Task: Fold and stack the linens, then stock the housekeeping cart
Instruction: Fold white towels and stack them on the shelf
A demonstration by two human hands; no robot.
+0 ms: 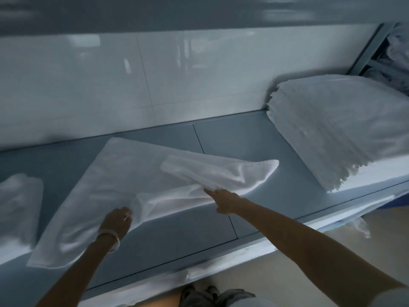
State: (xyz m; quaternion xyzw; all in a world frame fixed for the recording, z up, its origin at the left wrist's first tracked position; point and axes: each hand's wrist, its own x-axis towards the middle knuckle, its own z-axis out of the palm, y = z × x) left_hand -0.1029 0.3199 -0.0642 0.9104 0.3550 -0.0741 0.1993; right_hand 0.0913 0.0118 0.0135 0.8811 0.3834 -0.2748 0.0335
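A white cloth (124,185) lies half spread on a grey-blue table (254,151), its right end lifted and folding over. The left hand (118,220) grips its near edge; the right hand (225,200) pinches the lifted fold. A stack (345,129) of folded linens sits at the right, another cloth pile (17,204) at the left.

Soft white cloth linen (124,185) on smooth matt grey-blue table (254,151); glossy wall tiles (88,85).

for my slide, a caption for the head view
Both hands fold a white linen beside the folded stack.
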